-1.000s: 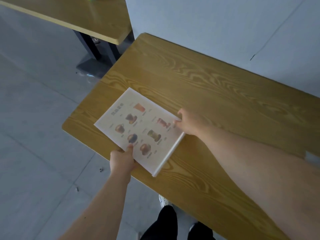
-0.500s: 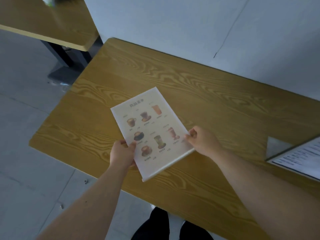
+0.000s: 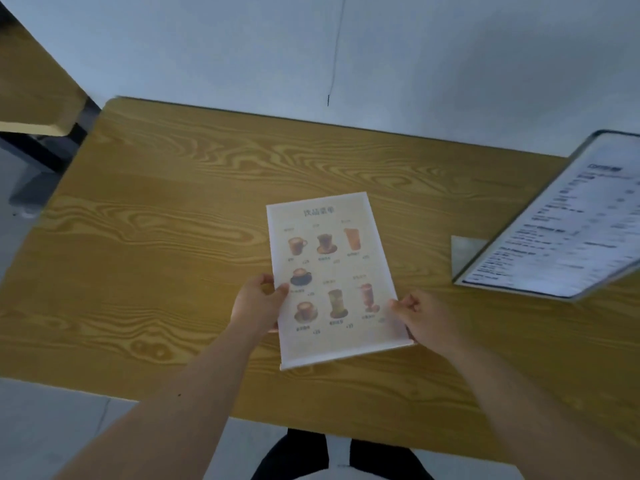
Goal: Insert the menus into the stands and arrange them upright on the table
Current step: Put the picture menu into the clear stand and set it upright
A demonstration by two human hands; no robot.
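I hold a drinks menu [image 3: 332, 271] in its clear stand, printed with several cups and glasses, above the middle of the wooden table [image 3: 156, 258]. My left hand [image 3: 258, 303] grips its lower left edge with the thumb on the front. My right hand [image 3: 424, 318] pinches its lower right corner. The sheet faces me, its top edge pointing away. A second menu stand [image 3: 568, 230] with a text menu stands tilted at the right side of the table, its clear base [image 3: 465, 252] showing to its left.
A pale wall [image 3: 381, 57] runs along the table's far edge. Another wooden table [image 3: 31, 88] stands at the upper left with a dark leg beneath. Grey floor lies to the left and below, and my dark trousers [image 3: 308, 455] show under the near edge.
Both hands lifted the drinks menu off the table's left end, turned it to face me and carried it right toward the middle. The second stand came into view at the right.
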